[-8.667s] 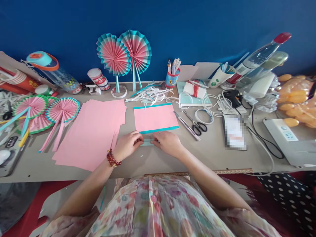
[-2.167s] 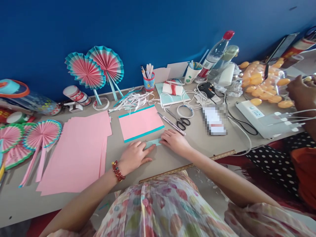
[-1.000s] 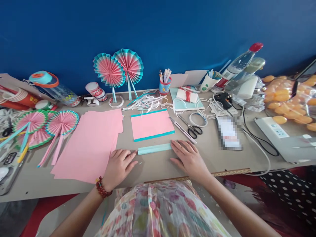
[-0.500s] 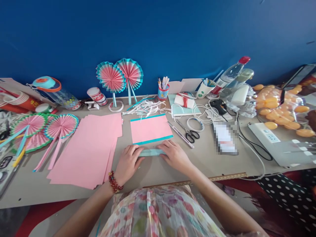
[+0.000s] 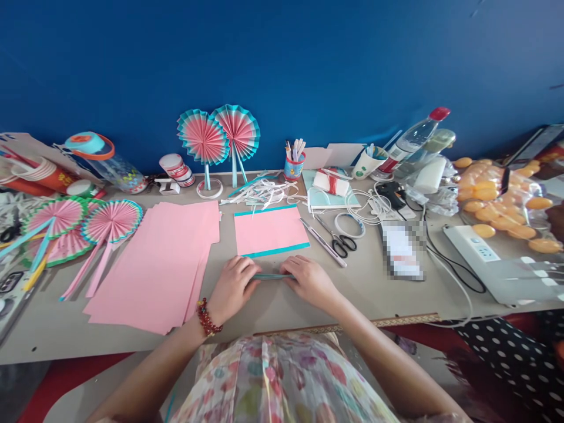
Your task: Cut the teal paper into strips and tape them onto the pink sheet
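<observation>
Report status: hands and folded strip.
Both pinching: left hand, right hand on folded strip ends. Beyond it, pink sheet, apart. Nothing across it.

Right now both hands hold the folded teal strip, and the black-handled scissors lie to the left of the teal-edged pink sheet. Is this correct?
Not quite. The head view shows the scissors to the right of the teal-edged pink sheet, not the left. The rest holds: the left hand and the right hand both hold the folded teal strip.

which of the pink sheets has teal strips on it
The lone pink sheet left of the scissors: teal strips run along its far and near edges. The pink stack further left is plain.
</observation>
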`<state>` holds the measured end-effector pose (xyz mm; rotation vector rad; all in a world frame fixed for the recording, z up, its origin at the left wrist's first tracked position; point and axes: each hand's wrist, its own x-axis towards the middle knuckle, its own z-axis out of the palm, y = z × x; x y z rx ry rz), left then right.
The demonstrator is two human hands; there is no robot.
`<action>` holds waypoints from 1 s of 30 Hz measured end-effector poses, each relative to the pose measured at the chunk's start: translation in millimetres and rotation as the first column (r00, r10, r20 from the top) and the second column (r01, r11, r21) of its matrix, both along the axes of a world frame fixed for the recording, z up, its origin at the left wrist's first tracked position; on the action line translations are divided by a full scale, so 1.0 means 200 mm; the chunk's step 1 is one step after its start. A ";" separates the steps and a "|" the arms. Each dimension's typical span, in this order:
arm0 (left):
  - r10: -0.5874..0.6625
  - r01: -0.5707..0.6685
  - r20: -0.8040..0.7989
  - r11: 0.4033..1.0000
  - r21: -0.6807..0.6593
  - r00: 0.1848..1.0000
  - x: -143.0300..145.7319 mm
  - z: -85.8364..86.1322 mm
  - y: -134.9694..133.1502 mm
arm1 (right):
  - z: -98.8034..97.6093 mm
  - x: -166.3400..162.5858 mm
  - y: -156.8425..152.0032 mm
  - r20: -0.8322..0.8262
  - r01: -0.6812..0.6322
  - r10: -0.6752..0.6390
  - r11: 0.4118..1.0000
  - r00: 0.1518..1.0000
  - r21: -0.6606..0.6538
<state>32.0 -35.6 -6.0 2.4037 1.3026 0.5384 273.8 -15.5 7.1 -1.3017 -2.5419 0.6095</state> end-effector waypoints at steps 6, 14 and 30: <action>-0.015 0.050 -0.186 0.982 0.182 0.982 0.00 0.03 -0.01 | -0.07 -0.02 -0.04 0.069 -0.021 0.001 0.957 0.998 0.288; -0.042 0.072 -0.227 0.989 0.129 0.973 -0.06 -0.03 -0.11 | -0.16 0.05 -0.15 0.043 -0.090 0.079 0.923 0.996 0.373; 0.109 -0.110 -0.020 0.991 -0.075 0.994 -0.10 -0.02 -0.03 | -0.08 -0.08 -0.04 0.007 -0.027 0.027 0.995 1.000 0.095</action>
